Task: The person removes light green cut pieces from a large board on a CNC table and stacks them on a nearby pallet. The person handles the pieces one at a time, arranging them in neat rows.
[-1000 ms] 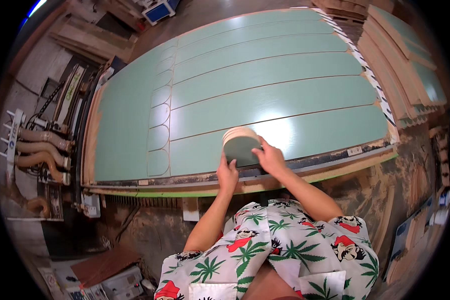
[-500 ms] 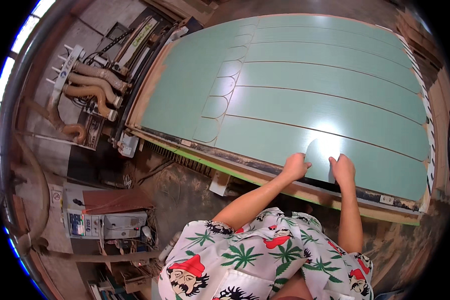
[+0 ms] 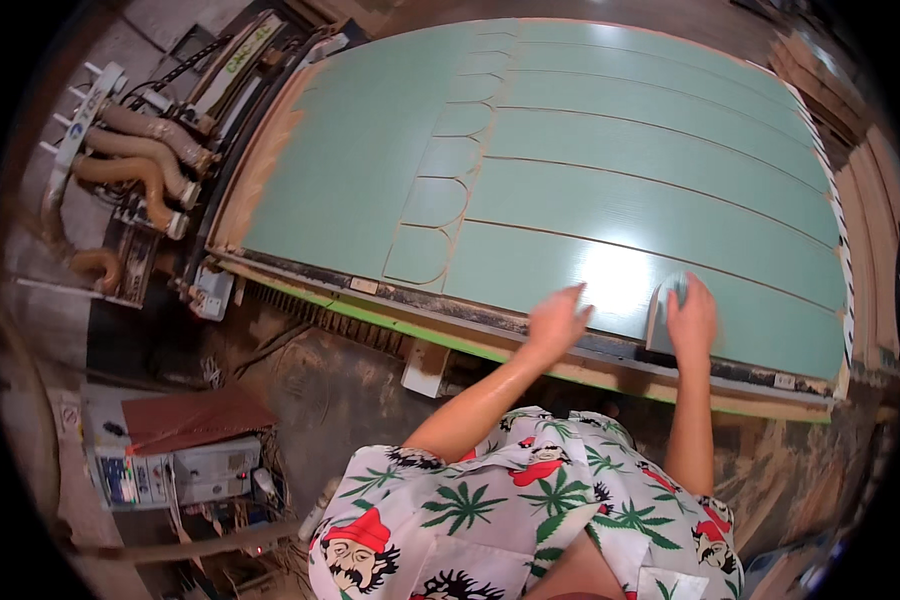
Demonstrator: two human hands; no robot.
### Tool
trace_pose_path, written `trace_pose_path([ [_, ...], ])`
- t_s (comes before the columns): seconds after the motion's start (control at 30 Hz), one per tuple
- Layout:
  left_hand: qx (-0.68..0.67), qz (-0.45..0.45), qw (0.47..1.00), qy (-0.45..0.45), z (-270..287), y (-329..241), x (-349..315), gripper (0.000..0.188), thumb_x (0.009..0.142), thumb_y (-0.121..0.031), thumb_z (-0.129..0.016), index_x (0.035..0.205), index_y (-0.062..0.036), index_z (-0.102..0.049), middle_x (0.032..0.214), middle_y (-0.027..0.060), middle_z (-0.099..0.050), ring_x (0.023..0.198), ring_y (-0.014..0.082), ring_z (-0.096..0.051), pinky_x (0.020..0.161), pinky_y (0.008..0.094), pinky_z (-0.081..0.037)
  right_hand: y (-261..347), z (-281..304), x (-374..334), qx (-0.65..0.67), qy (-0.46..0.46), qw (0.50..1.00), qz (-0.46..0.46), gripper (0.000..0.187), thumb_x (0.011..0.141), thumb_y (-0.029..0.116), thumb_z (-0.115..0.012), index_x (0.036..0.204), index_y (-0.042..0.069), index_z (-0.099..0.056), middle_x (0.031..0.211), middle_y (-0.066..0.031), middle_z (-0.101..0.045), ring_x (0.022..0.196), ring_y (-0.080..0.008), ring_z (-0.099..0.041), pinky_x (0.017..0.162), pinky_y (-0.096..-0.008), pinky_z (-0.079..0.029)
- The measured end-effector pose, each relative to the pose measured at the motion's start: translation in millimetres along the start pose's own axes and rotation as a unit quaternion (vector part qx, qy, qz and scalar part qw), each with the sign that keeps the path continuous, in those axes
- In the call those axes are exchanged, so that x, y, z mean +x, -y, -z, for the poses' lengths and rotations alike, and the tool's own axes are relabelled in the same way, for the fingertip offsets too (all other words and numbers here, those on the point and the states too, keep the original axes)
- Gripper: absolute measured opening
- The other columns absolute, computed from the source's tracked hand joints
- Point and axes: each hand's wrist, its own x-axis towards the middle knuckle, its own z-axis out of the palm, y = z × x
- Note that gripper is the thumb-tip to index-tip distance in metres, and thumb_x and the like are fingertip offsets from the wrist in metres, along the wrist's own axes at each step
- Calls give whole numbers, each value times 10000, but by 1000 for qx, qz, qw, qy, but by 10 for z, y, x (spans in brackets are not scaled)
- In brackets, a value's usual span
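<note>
A large pale-green board [image 3: 350,180] lies in front of me, cut by thin brown grooves into long strips and a row of small round-ended pieces. Near its front edge is a small loose green panel piece with a rounded end [image 3: 658,318], its pale side edge showing. My right hand [image 3: 694,318] grips this piece, thumb on top; the fingers on its far side are partly hidden. To the left, over the board's front edge, my left hand [image 3: 560,326] is slightly blurred, fingers apart and holding nothing.
The board rests on a machine bed with a green-edged front rail [image 3: 440,340]. Ribbed hoses [image 3: 135,160] and machine parts stand at the far left. A grey control box [image 3: 185,475] is at lower left. Long brown boards [image 3: 875,250] lie beyond the striped right edge.
Both hands were at the rounded piece before. My left hand has let go and moved left, while the right keeps the piece, now turned so its side edge shows. The whole view has shifted slightly.
</note>
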Motion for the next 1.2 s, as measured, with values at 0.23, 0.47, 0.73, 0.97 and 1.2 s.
trace_pose_path([
  [0.23,216,70,970,-82,822,1903,149,807,864,-456,-811,1460,13,-534,1585,213,-434,1454,430,-390,1168,587,-321,1518,-949,-216,-13,144,973,179,577,913,300,-759,1404,41,-600,1482,-259,-554,1358,-417,-534,1087,-518,-484],
  [0.47,176,105,978,-31,903,2212,198,863,900,-473,-781,1510,53,-472,1645,204,-369,1508,433,-306,1220,600,-217,2082,-1499,54,-49,213,943,252,557,928,329,-742,1413,98,-591,1525,-181,-514,1431,-407,-465,1105,-532,-463],
  [0.73,128,86,985,-72,929,2198,196,826,825,-456,-844,1436,33,-580,1631,134,-386,1494,427,-293,1236,590,-207,3001,-2342,1156,-91,189,868,451,544,1032,408,-593,1524,196,-502,1596,-47,-476,1508,-351,-392,1143,-587,-404],
  [0.97,111,73,987,-92,893,1935,-86,794,814,-454,-846,1393,37,-613,1667,102,-324,1489,417,-285,1245,578,-186,3252,-2584,1507,-94,192,831,513,451,1020,414,-586,1414,197,-560,1485,-10,-557,1486,-282,-427,1111,-552,-416],
  [1.2,130,64,987,-71,950,1956,-137,783,842,-484,-801,1438,-21,-593,1621,130,-415,1487,403,-333,1234,599,-227,3057,-2516,1561,-105,160,814,548,406,1035,440,-548,1345,182,-595,1442,-11,-583,1416,-273,-484,1112,-558,-411],
])
